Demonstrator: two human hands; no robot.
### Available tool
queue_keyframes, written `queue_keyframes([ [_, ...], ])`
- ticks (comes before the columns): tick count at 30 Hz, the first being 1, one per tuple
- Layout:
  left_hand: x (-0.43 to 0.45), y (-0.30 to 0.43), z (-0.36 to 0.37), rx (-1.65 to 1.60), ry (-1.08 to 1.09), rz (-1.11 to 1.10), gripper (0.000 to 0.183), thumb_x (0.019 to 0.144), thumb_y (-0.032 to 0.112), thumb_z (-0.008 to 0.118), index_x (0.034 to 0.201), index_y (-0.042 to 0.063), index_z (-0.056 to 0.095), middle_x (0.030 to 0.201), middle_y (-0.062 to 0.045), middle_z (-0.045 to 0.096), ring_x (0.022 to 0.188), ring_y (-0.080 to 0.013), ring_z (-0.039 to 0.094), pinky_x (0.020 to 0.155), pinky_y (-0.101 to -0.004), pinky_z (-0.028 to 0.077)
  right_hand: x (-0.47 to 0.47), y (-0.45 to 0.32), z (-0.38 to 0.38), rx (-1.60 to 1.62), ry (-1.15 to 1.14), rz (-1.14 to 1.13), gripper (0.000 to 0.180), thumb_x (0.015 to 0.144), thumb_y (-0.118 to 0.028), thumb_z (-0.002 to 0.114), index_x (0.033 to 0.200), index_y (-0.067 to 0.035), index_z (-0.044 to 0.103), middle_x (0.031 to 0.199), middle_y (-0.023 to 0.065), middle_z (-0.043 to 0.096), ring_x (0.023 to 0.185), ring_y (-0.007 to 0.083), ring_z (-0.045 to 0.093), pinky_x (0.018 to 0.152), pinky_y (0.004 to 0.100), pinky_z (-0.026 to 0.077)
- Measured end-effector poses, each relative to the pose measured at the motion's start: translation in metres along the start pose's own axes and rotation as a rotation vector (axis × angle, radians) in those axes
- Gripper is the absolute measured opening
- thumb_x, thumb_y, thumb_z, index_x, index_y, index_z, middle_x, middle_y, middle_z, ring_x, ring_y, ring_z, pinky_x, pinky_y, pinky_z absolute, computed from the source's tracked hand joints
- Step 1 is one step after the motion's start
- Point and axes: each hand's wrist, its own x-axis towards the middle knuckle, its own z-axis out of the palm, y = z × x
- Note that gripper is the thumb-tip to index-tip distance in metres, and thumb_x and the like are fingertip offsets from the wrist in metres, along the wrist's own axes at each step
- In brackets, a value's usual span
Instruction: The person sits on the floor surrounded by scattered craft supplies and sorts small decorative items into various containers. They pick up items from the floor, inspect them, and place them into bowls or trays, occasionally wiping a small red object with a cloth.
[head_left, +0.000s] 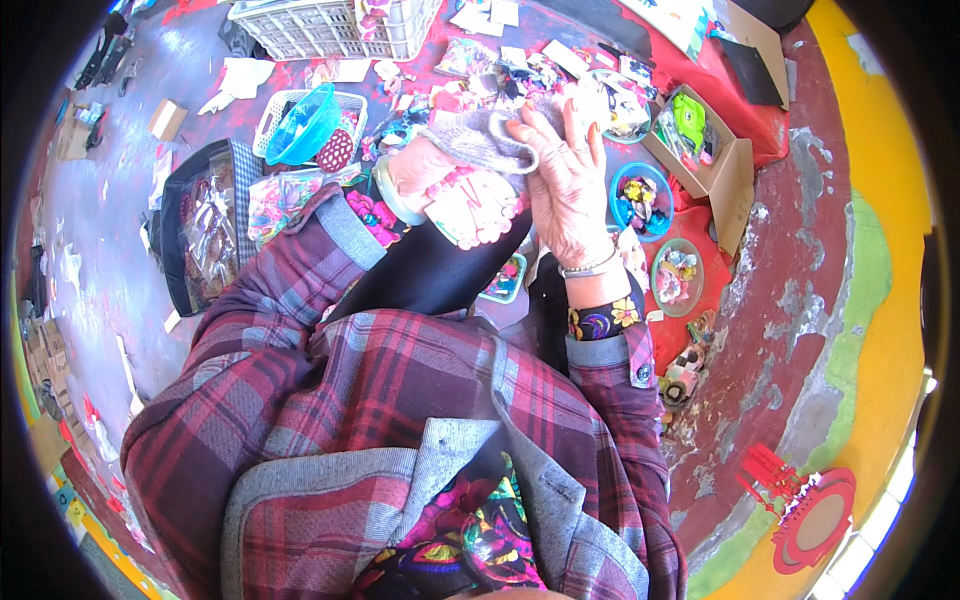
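Observation:
A grey fuzzy fabric band (480, 139) is held up above the lap, between both hands. My left hand (420, 174), with a pale bangle at the wrist, grips its left part. Below that hand is a white card with a pink scalloped edge (472, 206); whether the fingers hold it is hidden. My right hand (564, 184) has its fingers spread over the band's right end, with two fingertips bent onto the fabric. The far side of this grip is hidden. Small packets and hair accessories (517, 79) lie in a heap beyond the hands.
On the left are a blue basket (304, 124) over a white basket (270, 112) and a dark checked bin (176, 247). To the right stand a blue bowl (616, 199), a clear bowl (660, 292) and a cardboard box (686, 176). A large plastic crate (322, 34) is farther off.

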Motion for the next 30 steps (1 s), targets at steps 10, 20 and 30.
queue_keyframes([
  [10,-0.074,0.019,0.037,0.078,-0.057,0.083,0.050,0.080,0.005,0.043,0.127,-0.003,0.028,0.115,-0.022,0.049,0.096,-0.0308,0.056,0.081,-0.0385,0.046,-0.004,0.057,-0.041,0.437,0.499,0.444,0.034,0.078,0.011,0.043,0.108,0.000,0.055,0.110,0.0105,0.056,0.096,0.0184,0.056,0.086,0.0278,0.043],
  [20,-0.093,0.018,0.044,0.154,0.049,0.126,0.056,0.078,0.003,0.045,0.130,-0.002,0.026,0.109,-0.021,0.053,0.089,-0.0324,0.059,0.080,-0.0393,0.048,0.027,-0.047,0.000,-0.003,0.028,-0.233,0.037,0.065,0.011,0.051,0.096,-0.005,0.061,0.099,0.0129,0.060,0.091,0.0273,0.058,0.078,0.0326,0.046],
  [30,-0.174,0.048,0.011,0.129,0.214,0.488,0.036,0.086,0.014,0.043,0.119,-0.002,0.040,0.096,-0.020,0.059,0.079,-0.0312,0.062,0.068,-0.0399,0.052,0.026,-0.019,-0.025,0.797,0.420,0.601,0.021,0.083,-0.002,0.046,0.100,0.002,0.059,0.095,0.0083,0.060,0.084,0.0149,0.058,0.073,0.0261,0.047],
])
